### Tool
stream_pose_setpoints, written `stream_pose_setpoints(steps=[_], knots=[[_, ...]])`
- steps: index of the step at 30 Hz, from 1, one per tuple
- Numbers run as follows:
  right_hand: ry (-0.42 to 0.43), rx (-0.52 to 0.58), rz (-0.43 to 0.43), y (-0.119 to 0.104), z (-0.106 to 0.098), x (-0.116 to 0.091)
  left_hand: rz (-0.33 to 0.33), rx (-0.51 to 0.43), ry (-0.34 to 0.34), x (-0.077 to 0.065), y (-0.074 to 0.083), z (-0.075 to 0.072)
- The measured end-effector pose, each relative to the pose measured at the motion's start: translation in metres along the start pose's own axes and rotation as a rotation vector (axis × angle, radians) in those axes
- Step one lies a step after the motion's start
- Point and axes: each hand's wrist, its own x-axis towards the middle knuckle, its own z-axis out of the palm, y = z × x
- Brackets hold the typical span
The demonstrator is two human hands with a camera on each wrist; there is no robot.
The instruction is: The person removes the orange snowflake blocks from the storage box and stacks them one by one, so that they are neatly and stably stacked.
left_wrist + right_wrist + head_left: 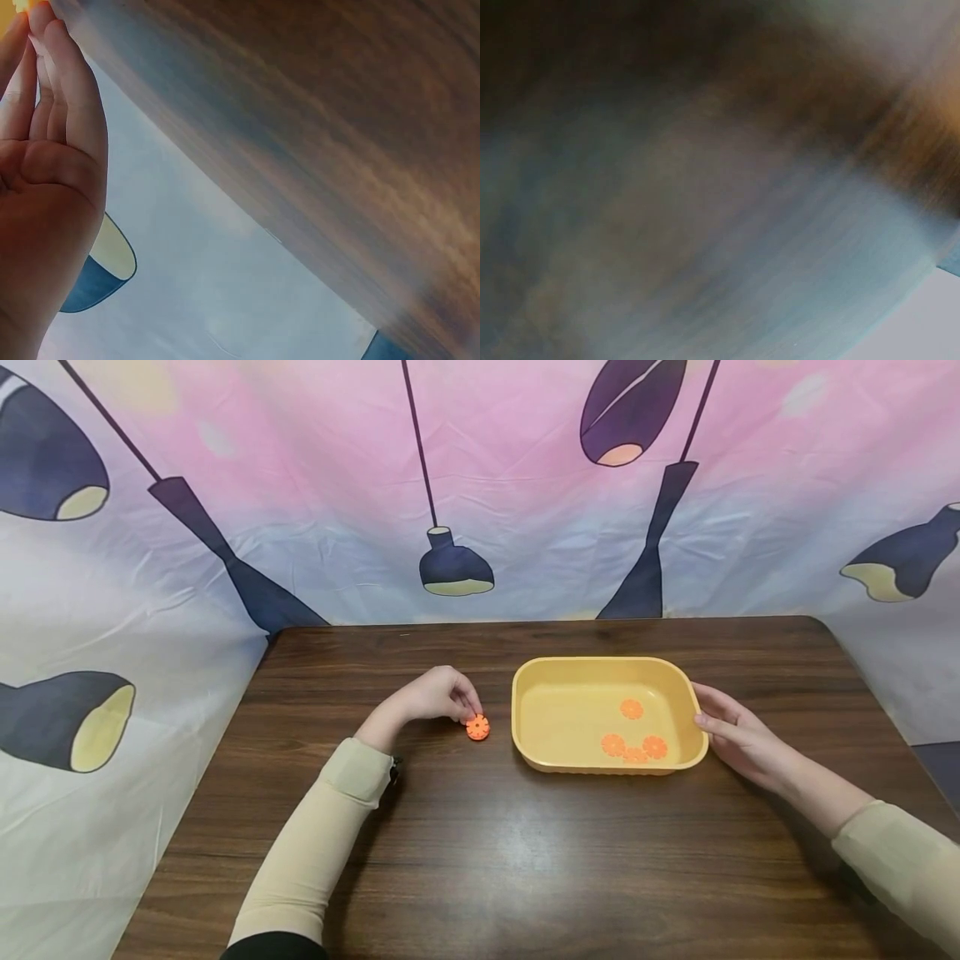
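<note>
My left hand (442, 695) pinches a small orange scalloped disc (477, 727) by its upper edge, just left of the yellow plastic basin (555, 766). In the left wrist view the left hand (52, 157) has its fingertips together at a bright orange patch in the top corner. At the basin's right end my right hand (738, 735) grips the wall, thumb over the rim and fingers outside. Inside the basin lie several orange discs (632, 709) toward its right half. The right wrist view is blurred and shows no hand.
The basin stands on a dark brown wooden table (480, 877). Behind the table's back edge hangs a cloth backdrop (345, 460) printed with lamps.
</note>
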Motion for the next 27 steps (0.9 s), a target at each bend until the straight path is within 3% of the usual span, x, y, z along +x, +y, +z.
stream_pose_setpoints(steps=[21, 27], knots=[[-0.015, 0.019, -0.017, 0.0013, 0.0008, -0.0003, 0.019, 0.025, -0.012, 0.0017, -0.0046, 0.0044], [-0.015, 0.016, -0.018, 0.0013, 0.0004, -0.0002, 0.032, 0.03, 0.023, 0.001, 0.0006, -0.0001]])
